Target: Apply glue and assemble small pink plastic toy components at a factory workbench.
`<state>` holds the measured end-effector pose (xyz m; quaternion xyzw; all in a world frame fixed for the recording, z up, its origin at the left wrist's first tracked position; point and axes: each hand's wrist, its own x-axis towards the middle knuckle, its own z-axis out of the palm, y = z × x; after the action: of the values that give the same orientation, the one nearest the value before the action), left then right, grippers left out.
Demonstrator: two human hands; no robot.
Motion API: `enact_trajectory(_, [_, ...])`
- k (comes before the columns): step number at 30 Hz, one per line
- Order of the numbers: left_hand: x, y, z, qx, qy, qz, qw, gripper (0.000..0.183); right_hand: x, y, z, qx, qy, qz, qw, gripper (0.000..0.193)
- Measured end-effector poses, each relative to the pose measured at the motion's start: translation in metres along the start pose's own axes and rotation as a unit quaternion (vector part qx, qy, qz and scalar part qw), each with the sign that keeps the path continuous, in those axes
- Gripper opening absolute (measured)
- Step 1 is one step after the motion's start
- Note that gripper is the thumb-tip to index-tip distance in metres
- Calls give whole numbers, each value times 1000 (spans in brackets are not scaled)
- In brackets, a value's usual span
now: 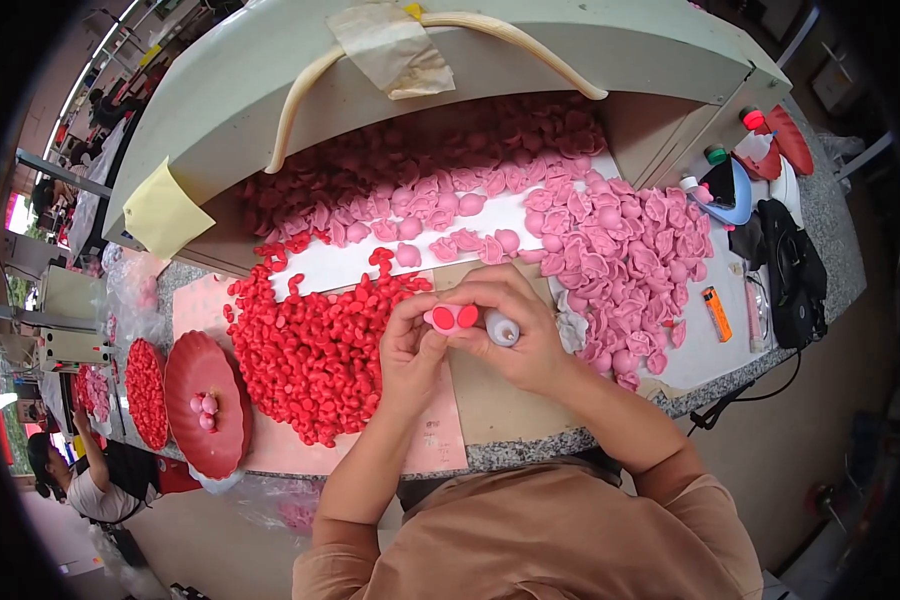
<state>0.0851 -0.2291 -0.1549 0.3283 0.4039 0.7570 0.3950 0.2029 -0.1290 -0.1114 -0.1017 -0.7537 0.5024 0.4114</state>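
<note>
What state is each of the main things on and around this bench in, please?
Small pink piece with two red ovals: held at the fingertips
Left hand: closed on that piece
Right hand: closed around white tapered bottle
Curved glossy red pieces: loose, heaped
Ruffled pink pieces: loose, piled
Scalloped red oval tray: mostly empty, few pink balls inside
Rectangular yellow paper: hanging, tilted

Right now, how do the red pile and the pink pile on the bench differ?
Pieces: the red pile is small, smooth, curved bits; the pink pile mixes larger frilled, folded pieces with round ones.
Place: the red pile lies left of the left hand, mostly on a pink sheet; the pink pile spreads right of the right hand.
Shared: both are loose heaps of many pieces.
</note>
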Motion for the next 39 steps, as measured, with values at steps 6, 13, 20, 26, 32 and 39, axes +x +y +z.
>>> enact_trajectory(6, [-2, 1, 1, 2, -4, 3, 1000, 40, 0, 1, 0, -17, 1, -15, 1000, 35])
enact_trajectory(13, [-1, 7, 14, -77, -25, -35, 996, 36, 0, -2, -4, -35, 3, -12, 999, 34])
enact_trajectory(20, [7, 7, 18, -166, -4, -64, 984, 39, -5, 17, 6, 203, 52, 133, 969, 27])
enact_trajectory(26, [13, 18, 6, -73, -32, -14, 997, 38, 6, 10, 7, 199, 14, 94, 975, 22])
enact_trajectory(32, [6, 13, 10, 6, -15, -80, 997, 34, -9, 8, 6, 243, 47, 208, 946, 17])
enact_trajectory(39, [5, 21, 11, -13, -25, -39, 999, 32, -9, 4, 20, 348, 61, 250, 901, 20])
